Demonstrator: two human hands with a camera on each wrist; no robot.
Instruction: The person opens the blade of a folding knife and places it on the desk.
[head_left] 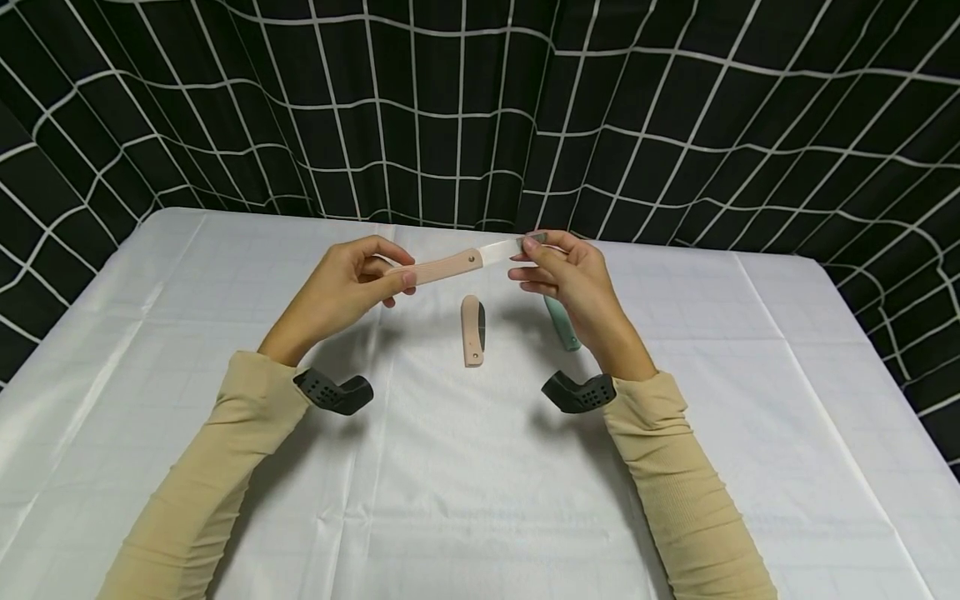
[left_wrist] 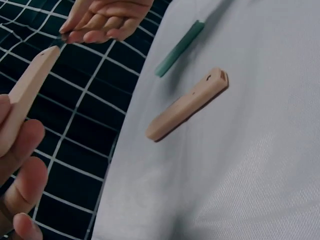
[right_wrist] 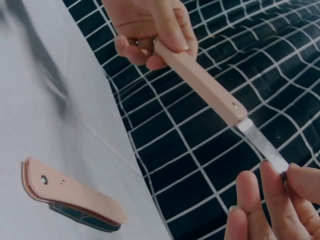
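An unfolded folding knife with a ribbed pink handle (head_left: 442, 266) is held above the far part of the table, spanning both hands. My left hand (head_left: 348, 283) grips the handle's butt end between thumb and fingers. At the other end, my right hand (head_left: 573, 271) pinches the tip of the shiny blade (right_wrist: 261, 142) between thumb and fingertips. Below them on the cloth lies a second pink folding knife (head_left: 472, 332), folded, its dark blade edge showing along one side. A green folding knife (head_left: 561, 323) rests beneath the right hand, partly hidden by it in the head view.
A white cloth (head_left: 480, 500) with creases covers the table. Behind the table's far edge hangs a black curtain (head_left: 420, 108) with a white grid. Black wrist cameras sit at both cuffs, the left camera (head_left: 334, 392) and the right camera (head_left: 577, 392).
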